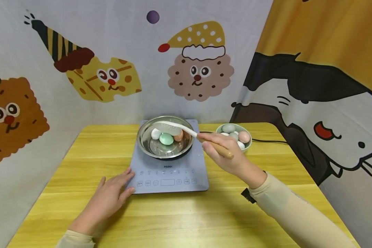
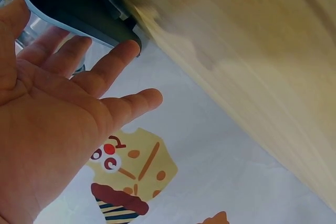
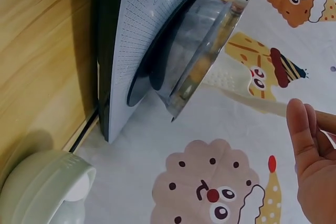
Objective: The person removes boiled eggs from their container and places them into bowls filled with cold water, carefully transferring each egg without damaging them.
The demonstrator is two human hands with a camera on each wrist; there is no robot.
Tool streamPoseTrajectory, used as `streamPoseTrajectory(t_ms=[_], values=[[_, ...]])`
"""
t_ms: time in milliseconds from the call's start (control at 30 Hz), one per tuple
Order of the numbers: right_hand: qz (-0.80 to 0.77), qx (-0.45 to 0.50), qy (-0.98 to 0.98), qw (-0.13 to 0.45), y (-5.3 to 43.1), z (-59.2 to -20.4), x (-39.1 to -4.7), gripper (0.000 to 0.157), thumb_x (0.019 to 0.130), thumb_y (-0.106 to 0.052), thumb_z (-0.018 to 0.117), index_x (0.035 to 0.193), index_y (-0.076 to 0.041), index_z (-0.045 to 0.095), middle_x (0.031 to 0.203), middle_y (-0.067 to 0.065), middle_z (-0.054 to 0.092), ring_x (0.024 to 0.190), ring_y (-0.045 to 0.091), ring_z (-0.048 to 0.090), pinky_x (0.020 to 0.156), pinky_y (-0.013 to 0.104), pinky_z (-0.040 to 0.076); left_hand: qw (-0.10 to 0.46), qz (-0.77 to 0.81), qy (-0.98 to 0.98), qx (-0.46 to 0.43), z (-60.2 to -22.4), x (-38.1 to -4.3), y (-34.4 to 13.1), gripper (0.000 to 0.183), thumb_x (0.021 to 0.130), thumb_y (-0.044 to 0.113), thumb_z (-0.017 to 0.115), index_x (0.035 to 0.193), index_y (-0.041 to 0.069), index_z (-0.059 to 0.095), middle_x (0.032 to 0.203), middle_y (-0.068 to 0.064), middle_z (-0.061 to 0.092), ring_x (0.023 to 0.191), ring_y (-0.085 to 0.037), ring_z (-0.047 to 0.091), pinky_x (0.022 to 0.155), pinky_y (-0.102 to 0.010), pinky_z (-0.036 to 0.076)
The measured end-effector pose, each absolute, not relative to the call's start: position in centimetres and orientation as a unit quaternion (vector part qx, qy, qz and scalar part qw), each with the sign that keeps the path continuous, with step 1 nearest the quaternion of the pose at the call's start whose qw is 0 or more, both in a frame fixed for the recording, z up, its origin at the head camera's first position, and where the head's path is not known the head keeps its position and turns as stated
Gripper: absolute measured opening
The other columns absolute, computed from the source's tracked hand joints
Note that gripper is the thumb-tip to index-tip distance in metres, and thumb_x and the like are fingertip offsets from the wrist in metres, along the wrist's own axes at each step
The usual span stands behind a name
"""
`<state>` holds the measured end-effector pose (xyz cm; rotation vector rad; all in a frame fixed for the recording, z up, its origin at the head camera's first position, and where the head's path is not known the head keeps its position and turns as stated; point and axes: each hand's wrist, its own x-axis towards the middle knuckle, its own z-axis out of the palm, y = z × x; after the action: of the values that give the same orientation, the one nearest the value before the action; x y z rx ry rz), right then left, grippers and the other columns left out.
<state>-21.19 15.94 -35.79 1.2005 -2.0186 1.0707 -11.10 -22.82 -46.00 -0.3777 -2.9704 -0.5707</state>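
My right hand (image 1: 224, 151) grips the wooden handle of a white slotted spoon (image 1: 186, 128). The spoon's perforated head overlaps the shallow steel basin (image 1: 144, 146) in the head view, above the eggs inside. A green egg (image 1: 166, 139), a white egg (image 1: 155, 133) and a brownish egg (image 1: 179, 136) lie in that basin. Under it is a pale induction cooker (image 1: 170, 175) with its touch panel facing me. My left hand (image 1: 110, 196), fingers extended, rests at the cooker's left edge; the left wrist view shows its fingertips (image 2: 128, 51) against the rim.
To the right of the cooker, a pale green bowl (image 1: 248, 147) holds several eggs in white, grey-green and pink. A black cable (image 1: 269, 141) runs behind it along the yellow wooden table (image 1: 179, 220). Cartoon-printed cloth (image 1: 155, 86) hangs behind the table.
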Motion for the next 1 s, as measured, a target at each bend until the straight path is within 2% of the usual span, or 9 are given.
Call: streamPoseTrajectory(t_ms=[133,233,333,433,533,767,867,1000], values=[[0.404,0.444,-0.755,0.266,16.2,-36.0,-21.2,0.025,0.1,-0.003,0.066,0.12,0.005,0.078,0.102,0.015,0.083,0.081,0.017,0.076,0.072,0.015,0.06,0.046,-0.186,-0.973,-0.126,-46.0,-11.3,-22.8,0.057,0.101,0.031,0.074,0.153,0.011,0.059,0.164,-0.011,0.052,0.139,-0.049,0.059,0.116,-0.087,0.025],[0.436,0.427,-0.76,0.225,16.3,-36.3,-20.8,0.027,0.097,0.006,0.064,0.121,0.007,0.077,0.096,0.014,0.083,0.076,0.016,0.077,0.071,0.017,0.063,0.045,-0.184,-0.974,-0.125,-46.0,-11.3,-22.8,0.057,0.101,0.031,0.074,0.153,0.011,0.059,0.164,-0.011,0.052,0.14,-0.049,0.059,0.116,-0.087,0.025],[0.48,0.398,-0.762,0.177,16.4,-36.6,-20.3,0.028,0.099,0.009,0.06,0.123,0.008,0.076,0.096,0.018,0.082,0.076,0.018,0.079,0.075,0.021,0.065,0.045,-0.182,-0.974,-0.125,-46.0,-11.2,-22.8,0.058,0.101,0.031,0.074,0.153,0.012,0.059,0.164,-0.01,0.052,0.14,-0.048,0.059,0.116,-0.087,0.025],[0.535,0.368,-0.749,0.133,16.5,-36.9,-20.0,0.028,0.104,0.008,0.055,0.124,0.012,0.073,0.101,0.027,0.08,0.077,0.02,0.079,0.076,0.028,0.067,0.045,-0.183,-0.974,-0.124,-46.1,-11.2,-22.8,0.057,0.101,0.031,0.074,0.153,0.012,0.059,0.164,-0.01,0.052,0.14,-0.048,0.059,0.116,-0.087,0.025],[0.596,0.324,-0.73,0.086,16.4,-37.0,-20.0,0.029,0.109,0.003,0.051,0.125,0.015,0.071,0.106,0.033,0.078,0.079,0.023,0.078,0.076,0.036,0.068,0.046,-0.185,-0.974,-0.122,-46.2,-11.1,-22.8,0.057,0.101,0.031,0.074,0.153,0.012,0.059,0.165,-0.01,0.051,0.14,-0.048,0.059,0.116,-0.087,0.025],[0.702,0.125,-0.701,-0.011,16.9,-37.8,-21.3,0.044,0.114,-0.028,0.05,0.128,0.008,0.071,0.101,0.016,0.082,0.08,0.02,0.077,0.076,0.038,0.069,0.05,-0.187,-0.974,-0.121,-46.4,-11.0,-22.7,0.057,0.101,0.03,0.074,0.153,0.011,0.059,0.165,-0.01,0.051,0.14,-0.048,0.059,0.116,-0.087,0.025],[0.697,0.108,-0.708,-0.036,17.3,-38.0,-21.8,0.042,0.113,-0.03,0.056,0.128,0.006,0.071,0.101,0.017,0.081,0.082,0.025,0.078,0.077,0.038,0.069,0.052,-0.185,-0.974,-0.122,-46.4,-11.1,-22.7,0.057,0.101,0.03,0.074,0.153,0.011,0.059,0.164,-0.01,0.051,0.14,-0.046,0.059,0.115,-0.087,0.026],[0.676,0.134,-0.723,-0.055,17.5,-38.0,-22.1,0.039,0.111,-0.027,0.059,0.131,0.005,0.07,0.109,0.026,0.078,0.085,0.027,0.079,0.08,0.039,0.069,0.05,-0.186,-0.974,-0.122,-46.3,-11.1,-22.7,0.057,0.101,0.03,0.074,0.153,0.011,0.06,0.164,-0.01,0.051,0.141,-0.044,0.059,0.115,-0.087,0.027]])
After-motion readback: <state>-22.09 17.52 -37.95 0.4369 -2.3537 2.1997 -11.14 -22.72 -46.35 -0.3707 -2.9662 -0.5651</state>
